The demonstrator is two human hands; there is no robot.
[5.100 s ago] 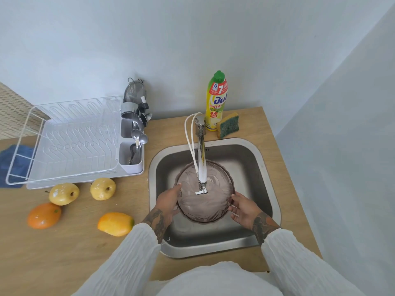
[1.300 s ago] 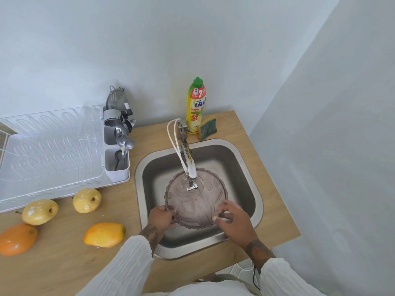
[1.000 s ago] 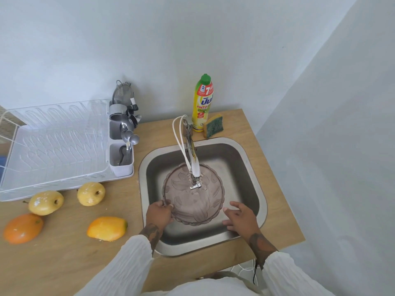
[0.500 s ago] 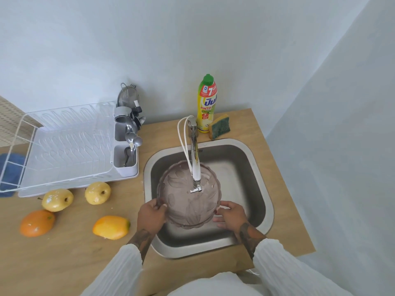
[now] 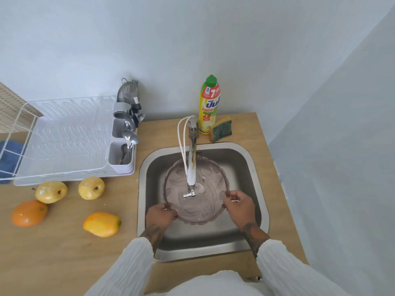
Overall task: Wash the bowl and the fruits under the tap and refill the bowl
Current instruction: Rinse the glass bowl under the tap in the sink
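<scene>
Well left of the left grip (image 5: 160,214), four fruits (image 5: 91,188) lie on the worktop (image 5: 64,248). Both grips grasp the bowl (image 5: 196,208) by its rim, between them in the sink (image 5: 254,174) under the tap (image 5: 191,167); the right grip (image 5: 240,202) pinches its right edge.

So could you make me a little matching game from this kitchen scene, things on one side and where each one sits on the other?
Things:
1. bowl
2. sponge
3. orange
4. spoons

Places:
A. in the holder at the end of the drying rack
B. beside the soap bottle
C. under the tap, held by both hands
D. on the counter, far left

Pairs: 1-C, 2-B, 3-D, 4-A
</scene>
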